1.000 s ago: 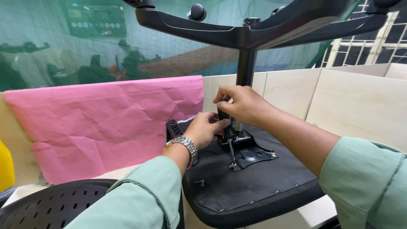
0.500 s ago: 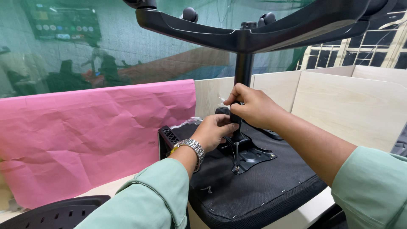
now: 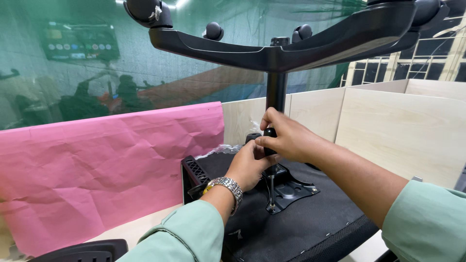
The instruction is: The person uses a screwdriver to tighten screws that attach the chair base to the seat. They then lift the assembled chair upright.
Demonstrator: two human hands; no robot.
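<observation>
Both hands, left hand (image 3: 248,165) and right hand (image 3: 286,138), grip the chair column (image 3: 275,94).

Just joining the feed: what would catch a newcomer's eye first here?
An upturned office chair: its black star base with castors spreads across the top, above the seat underside at bottom centre. Both hands meet at the column: the right hand grips a black screwdriver handle, the left hand just below it. A crumpled pink paper sheet fills the left.

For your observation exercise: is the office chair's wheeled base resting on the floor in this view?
No: the star base is up in the air above the upturned seat, castors pointing upward, while both hands grip a screwdriver.
</observation>
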